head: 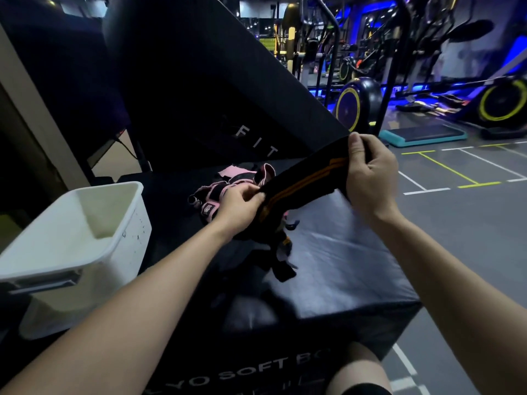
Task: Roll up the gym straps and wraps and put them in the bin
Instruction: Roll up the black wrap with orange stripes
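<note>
A: Wrap (302,183) hangs stretched above the worktop (342,252); left hand (239,206) pinches its near end.

B: And the right hand (370,172)?

A: Clamped on the far end, two o'clock. Bin (119,235) sits at nine.
</note>
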